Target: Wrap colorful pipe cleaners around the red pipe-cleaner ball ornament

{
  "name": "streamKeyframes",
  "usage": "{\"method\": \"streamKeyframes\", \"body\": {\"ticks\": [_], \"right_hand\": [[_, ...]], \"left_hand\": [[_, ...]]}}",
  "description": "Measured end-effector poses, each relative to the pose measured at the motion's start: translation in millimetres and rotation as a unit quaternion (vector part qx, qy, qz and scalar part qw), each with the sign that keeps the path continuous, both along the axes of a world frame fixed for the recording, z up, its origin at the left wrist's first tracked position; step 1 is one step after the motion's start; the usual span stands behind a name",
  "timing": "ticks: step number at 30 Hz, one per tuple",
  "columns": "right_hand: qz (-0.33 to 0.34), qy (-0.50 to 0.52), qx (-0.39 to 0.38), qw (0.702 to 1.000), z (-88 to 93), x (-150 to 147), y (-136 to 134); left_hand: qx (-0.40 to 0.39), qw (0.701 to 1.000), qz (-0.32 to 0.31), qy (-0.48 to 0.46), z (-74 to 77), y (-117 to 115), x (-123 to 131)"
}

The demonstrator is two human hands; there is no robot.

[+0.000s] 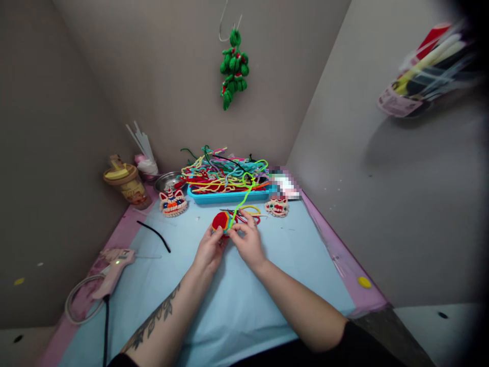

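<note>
My left hand (210,250) is closed round a small round piece (220,220) with a red middle and orange and blue rings at its edge. The thumb lies along its lower front. At the right edge of this piece, the fingers of my right hand (249,244) pinch a bright green pipe cleaner (241,204). Its long free end rises toward the blue tray and curls at the top. Just behind my hands lie red and yellow pipe cleaners (250,210) and a dark pointed tool, partly hidden.
A blue tray (229,198) heaped with coloured pipe cleaners stands at the back, between two animal-face pieces (173,204) (277,207). On the left are a pink glue gun (116,272) with a cord, a black pipe cleaner (155,235), a metal bowl (168,179) and a cup (128,186).
</note>
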State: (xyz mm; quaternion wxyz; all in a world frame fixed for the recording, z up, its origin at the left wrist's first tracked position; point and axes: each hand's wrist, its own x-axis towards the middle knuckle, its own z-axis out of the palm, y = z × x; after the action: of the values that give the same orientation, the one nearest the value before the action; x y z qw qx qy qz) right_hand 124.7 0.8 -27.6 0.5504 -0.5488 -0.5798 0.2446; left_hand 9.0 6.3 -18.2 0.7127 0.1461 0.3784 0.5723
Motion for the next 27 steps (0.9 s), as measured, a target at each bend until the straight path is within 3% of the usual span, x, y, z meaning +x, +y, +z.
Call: {"method": "streamKeyframes", "body": {"ticks": [11, 27], "right_hand": [[-0.014, -0.096, 0.081, 0.992, -0.7, -3.6, -3.1], [-0.004, -0.050, 0.080, 0.996, -1.4, -2.7, -3.3]], "left_hand": [[0.001, 1.000, 0.021, 0.017, -0.9, 1.2, -1.9], [0.013, 0.999, 0.023, 0.025, 0.3, 0.6, -1.2]]}}
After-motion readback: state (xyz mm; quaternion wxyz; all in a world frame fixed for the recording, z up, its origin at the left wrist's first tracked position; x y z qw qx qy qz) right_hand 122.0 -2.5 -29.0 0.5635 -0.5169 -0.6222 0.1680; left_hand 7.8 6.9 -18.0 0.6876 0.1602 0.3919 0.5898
